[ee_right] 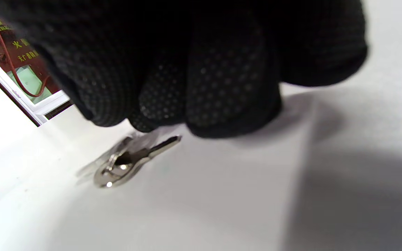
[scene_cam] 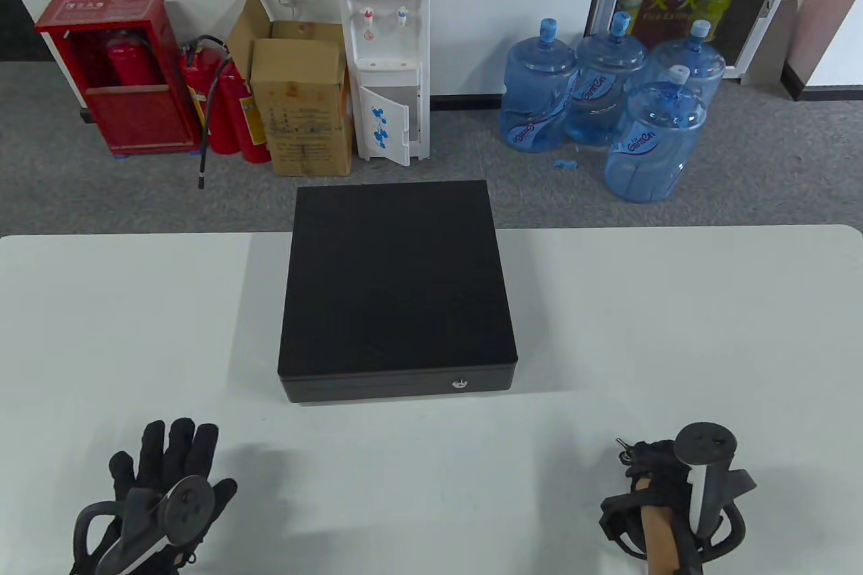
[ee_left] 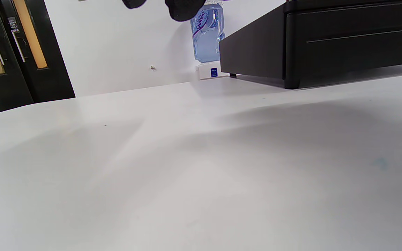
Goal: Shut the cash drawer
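The black cash drawer sits in the middle of the white table, its front face flush with the case and a small silver lock on the front. It also shows in the left wrist view. My left hand lies flat on the table at the bottom left with its fingers stretched out, holding nothing. My right hand is at the bottom right, its fingers curled. A small bunch of silver keys lies on the table just beyond those fingertips, also seen in the table view.
Behind the table on the floor stand a water dispenser, a cardboard box, red fire extinguishers and several blue water jugs.
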`<state>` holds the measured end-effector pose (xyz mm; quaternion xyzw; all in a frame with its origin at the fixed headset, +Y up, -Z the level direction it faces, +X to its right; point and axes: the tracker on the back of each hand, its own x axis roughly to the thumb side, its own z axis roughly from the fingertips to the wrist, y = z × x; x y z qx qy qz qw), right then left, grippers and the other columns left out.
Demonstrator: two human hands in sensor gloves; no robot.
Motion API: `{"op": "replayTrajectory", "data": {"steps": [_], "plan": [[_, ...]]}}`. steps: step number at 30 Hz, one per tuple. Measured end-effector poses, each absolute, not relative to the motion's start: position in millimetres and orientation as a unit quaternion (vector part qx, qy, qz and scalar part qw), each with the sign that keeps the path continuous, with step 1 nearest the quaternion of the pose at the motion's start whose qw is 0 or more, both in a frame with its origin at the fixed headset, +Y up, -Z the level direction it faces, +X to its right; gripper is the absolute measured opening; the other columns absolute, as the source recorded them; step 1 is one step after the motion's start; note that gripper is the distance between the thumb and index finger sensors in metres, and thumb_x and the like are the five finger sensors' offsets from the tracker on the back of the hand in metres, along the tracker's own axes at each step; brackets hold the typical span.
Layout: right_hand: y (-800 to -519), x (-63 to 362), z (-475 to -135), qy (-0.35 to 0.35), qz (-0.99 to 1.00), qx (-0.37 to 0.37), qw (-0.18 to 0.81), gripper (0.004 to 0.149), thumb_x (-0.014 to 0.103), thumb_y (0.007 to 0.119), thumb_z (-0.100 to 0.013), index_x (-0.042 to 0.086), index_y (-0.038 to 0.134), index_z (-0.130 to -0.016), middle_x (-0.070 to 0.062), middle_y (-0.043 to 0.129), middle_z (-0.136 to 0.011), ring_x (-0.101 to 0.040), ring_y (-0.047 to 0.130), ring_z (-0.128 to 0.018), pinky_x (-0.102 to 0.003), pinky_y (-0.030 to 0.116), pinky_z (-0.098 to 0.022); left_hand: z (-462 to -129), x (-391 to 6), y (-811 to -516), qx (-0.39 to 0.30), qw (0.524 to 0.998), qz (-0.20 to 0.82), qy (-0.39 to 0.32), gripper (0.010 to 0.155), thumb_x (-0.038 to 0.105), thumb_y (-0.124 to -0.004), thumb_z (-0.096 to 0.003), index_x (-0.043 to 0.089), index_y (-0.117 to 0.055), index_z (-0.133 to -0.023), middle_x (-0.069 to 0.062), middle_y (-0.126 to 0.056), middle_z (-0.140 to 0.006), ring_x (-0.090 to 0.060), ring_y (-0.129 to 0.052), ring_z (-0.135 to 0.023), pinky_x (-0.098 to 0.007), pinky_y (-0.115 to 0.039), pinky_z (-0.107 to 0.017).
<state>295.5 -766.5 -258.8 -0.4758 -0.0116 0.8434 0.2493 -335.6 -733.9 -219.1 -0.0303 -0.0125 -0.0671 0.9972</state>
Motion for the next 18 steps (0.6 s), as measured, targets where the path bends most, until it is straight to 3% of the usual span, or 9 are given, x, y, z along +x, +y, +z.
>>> {"op": "replayTrajectory", "data": {"steps": [13, 18], "plan": [[-730, 283, -255, -0.041, 0.863, -0.442, 0.240, 0.037, 0.045, 0.093, -0.032, 0.024, 0.099, -0.063, 0.000, 0.104, -0.050, -0.013, 0.105, -0.025, -0.038, 0.091, -0.031, -219, -336, -733, -0.025, 0.998, -0.064, -0.015, 0.081, 0.069, -0.045, -0.0504, 0.031, -0.023, -0.119, -0.011, -0.034, -0.130, -0.045, -0.028, -0.120, -0.074, -0.033, -0.076], [-710, 269, -254, -0.083, 0.874, -0.409, 0.249, 0.037, 0.045, 0.091, -0.034, 0.028, 0.096, -0.067, 0.002, 0.103, -0.058, -0.015, 0.106, -0.035, -0.041, 0.090, -0.038, -218, -337, -733, -0.022, 0.998, -0.059, -0.014, 0.081, 0.069, -0.045, -0.0504, 0.031, -0.024, -0.119, -0.011, -0.034, -0.130, -0.045, -0.028, -0.120, -0.074, -0.034, -0.076]]}}
